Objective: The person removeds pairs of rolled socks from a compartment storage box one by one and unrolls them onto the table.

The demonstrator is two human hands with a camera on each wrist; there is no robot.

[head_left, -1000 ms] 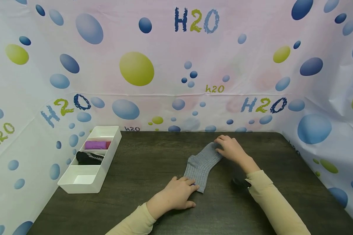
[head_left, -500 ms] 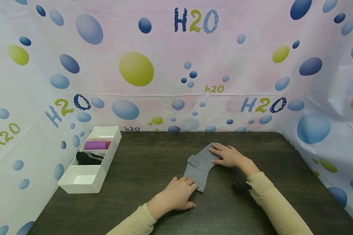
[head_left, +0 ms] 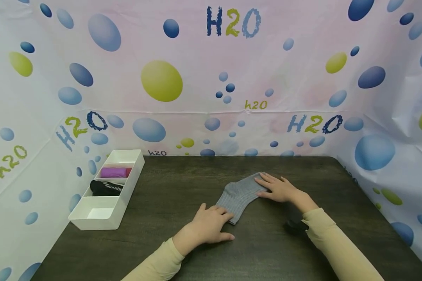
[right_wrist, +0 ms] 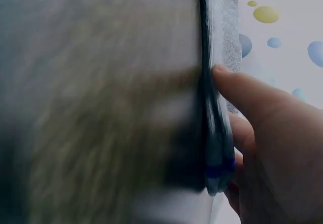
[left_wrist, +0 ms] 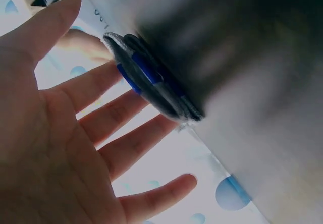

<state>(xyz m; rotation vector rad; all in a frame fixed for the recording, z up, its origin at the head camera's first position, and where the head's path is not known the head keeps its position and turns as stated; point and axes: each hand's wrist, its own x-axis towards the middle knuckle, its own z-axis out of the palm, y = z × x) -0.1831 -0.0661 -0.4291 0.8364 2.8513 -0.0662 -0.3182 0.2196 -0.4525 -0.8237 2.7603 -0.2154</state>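
Note:
A grey ribbed sock [head_left: 242, 193] lies slantwise on the dark table; in the left wrist view its layered edge [left_wrist: 156, 80] shows blue patches, apparently more than one layer. My left hand [head_left: 207, 224] touches the near end with outstretched fingers, the thumb held apart from it. Over the far right end, my right hand [head_left: 279, 189] rests with spread, nearly straight fingers. In the right wrist view, the thumb [right_wrist: 237, 85] lies against the side of the grey fabric [right_wrist: 219, 133]. The hands hide both ends of the sock in part.
A white divided box [head_left: 130, 199] stands at the left of the table [head_left: 168, 183]. Its compartments hold a purple rolled item [head_left: 113, 172] with a red part, and a black striped one [head_left: 106, 188]. Bubble-patterned sheeting [head_left: 197, 58] rises behind and at both sides.
My right hand has come down from the sock's far tip and spread its fingers over that end. The sock has turned slightly, its near end shifting up and left with my left hand.

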